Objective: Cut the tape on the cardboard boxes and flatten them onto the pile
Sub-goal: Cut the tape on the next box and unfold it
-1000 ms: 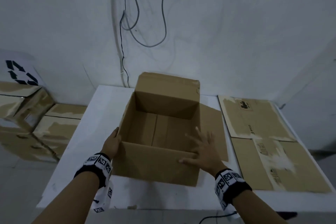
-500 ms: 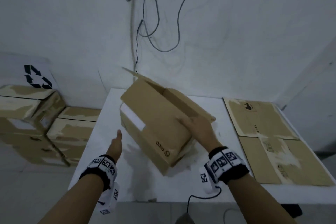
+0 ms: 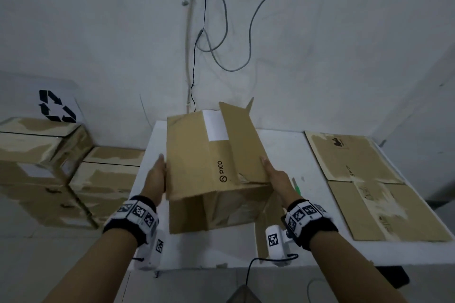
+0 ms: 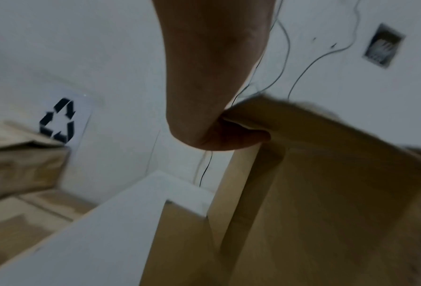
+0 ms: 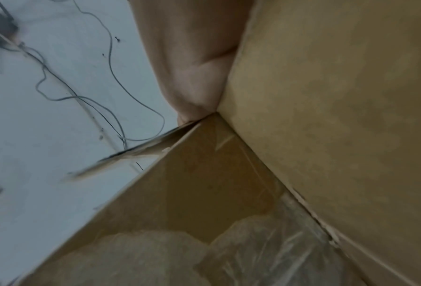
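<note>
A white table stood against a white wall where a thin black wire and looping grey cables hung, a recycling-symbol sign showed at the left, and what looked like a blurred socket plate sat higher up.

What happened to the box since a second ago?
The box got turned over: its open top faced up on the table, and now a printed side faces up. The left hand let go, then gripped its left edge; the right hand holds the right edge. The flattened pile and stacked boxes stayed put.
</note>
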{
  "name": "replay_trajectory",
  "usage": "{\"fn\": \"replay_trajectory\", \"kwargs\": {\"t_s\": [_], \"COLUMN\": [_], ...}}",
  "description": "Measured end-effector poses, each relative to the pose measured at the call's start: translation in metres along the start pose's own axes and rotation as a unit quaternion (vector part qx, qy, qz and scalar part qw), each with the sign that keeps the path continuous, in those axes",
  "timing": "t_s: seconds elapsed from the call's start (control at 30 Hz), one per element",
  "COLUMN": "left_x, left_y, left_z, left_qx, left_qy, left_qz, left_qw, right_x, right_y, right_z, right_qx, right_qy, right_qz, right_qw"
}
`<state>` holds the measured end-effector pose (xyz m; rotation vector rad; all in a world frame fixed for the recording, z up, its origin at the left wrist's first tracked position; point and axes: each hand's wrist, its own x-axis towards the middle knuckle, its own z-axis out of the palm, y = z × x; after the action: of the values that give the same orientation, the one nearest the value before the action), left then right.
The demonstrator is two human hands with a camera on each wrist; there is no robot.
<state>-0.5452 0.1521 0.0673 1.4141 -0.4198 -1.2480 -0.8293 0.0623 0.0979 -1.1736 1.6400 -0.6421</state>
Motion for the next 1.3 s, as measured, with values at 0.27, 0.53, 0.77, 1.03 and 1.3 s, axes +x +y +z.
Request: {"fn": "replay_trajectory", "kwargs": {"t_s": [0.27, 0.53, 0.77, 1.03, 1.3], "left_x": [-0.037, -0.023, -0.002, 0.018, -0.010], "left_y": [0.048, 0.008, 0.008, -0.008, -0.004], "left_z": [0.086, 0.136, 0.141, 0.097, 0.050], "left_qx": [0.197, 0.452, 0.423, 0.372, 0.670], "left_qy": [-0.076, -0.024, 0.018, 0.005, 0.155], "left_qz": [0.224, 0.184, 0.160, 0.236, 0.254], "left_qw": [0.951, 0.873, 0.892, 0.898, 0.680], "right_x": [0.004, 0.002, -0.003, 0.009, 0.016], "right_y": [0.005, 0.005, 0.013, 0.011, 0.000], "right_z": [0.007, 0.008, 0.003, 0.005, 0.010], "right_qx": [0.012, -0.012, -0.032, -0.003, 0.003], "right_qy": [0.012, 0.030, -0.022, -0.020, -0.023], "right_qz": [-0.001, -0.022, -0.120, -0.126, -0.129], "right_qw": [1.000, 0.999, 0.992, 0.992, 0.991]}}
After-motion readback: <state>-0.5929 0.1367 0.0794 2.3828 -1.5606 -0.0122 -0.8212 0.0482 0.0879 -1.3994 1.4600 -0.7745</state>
